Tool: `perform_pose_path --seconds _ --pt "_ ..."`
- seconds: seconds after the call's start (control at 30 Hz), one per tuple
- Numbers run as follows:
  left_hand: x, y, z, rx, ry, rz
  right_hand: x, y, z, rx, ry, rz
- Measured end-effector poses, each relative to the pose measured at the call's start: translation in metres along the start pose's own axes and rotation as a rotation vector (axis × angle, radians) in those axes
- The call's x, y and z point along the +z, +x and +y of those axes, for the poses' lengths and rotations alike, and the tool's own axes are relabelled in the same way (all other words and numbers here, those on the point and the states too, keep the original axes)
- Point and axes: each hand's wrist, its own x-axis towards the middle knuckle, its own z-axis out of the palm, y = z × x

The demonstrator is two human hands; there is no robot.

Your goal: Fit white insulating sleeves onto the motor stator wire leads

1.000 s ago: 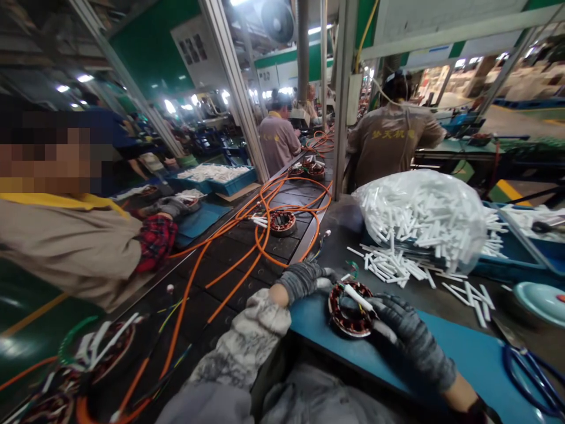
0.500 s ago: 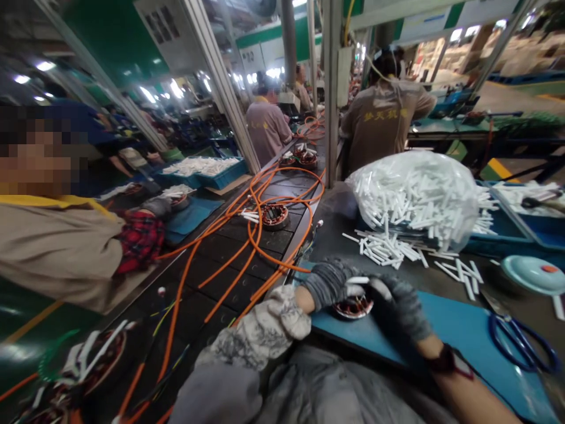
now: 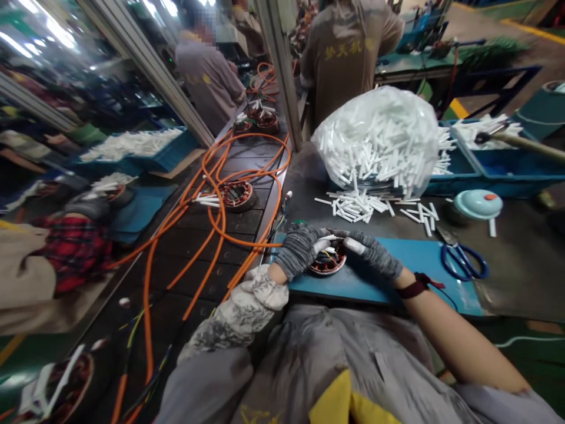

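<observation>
A motor stator (image 3: 327,268) with copper windings lies on a blue mat (image 3: 410,256) in front of me. White tubes and a thin yellow wire show at its middle. My left hand (image 3: 300,250), in a grey knit glove with pale fingertips, is closed around the stator's left side, its thumb by a white tube. From the other side, my gloved right hand (image 3: 371,252) reaches the far right rim, fingers bent together and thumb toward the windings. Whatever its fingertips pinch is hidden. To the right, blue-handled scissors (image 3: 463,262) rest on the mat.
A clear bag of white tubes (image 3: 379,141) stands behind loose tubes (image 3: 359,206) and beside blue bins (image 3: 507,171). A light-blue lidded bowl (image 3: 477,204) sits at right. Orange hoses (image 3: 220,229) cross the conveyor at left around another stator (image 3: 238,195). A co-worker's plaid sleeve (image 3: 73,250) is across it.
The view has tipped down and shifted right. My right hand has come in closer over the stator, and the white tube between my hands now sits lower against the windings.
</observation>
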Motion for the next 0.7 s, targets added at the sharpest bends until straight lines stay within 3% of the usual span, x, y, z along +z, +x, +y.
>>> perform_pose_path --seconds 0.2,0.43,0.57,0.7 --pt "-0.003 -0.011 -0.017 0.066 0.096 0.028 -0.002 0.016 0.001 0.089 0.207 -0.119" --pt "0.020 -0.021 -0.022 0.088 0.140 0.045 -0.005 0.019 0.000 0.120 0.171 -0.157" --pt "0.024 -0.018 -0.017 0.138 0.115 -0.015 -0.004 0.023 -0.005 0.111 0.011 -0.196" --pt "0.024 -0.019 -0.020 0.153 0.076 0.018 -0.001 0.030 -0.013 0.048 -0.275 -0.220"
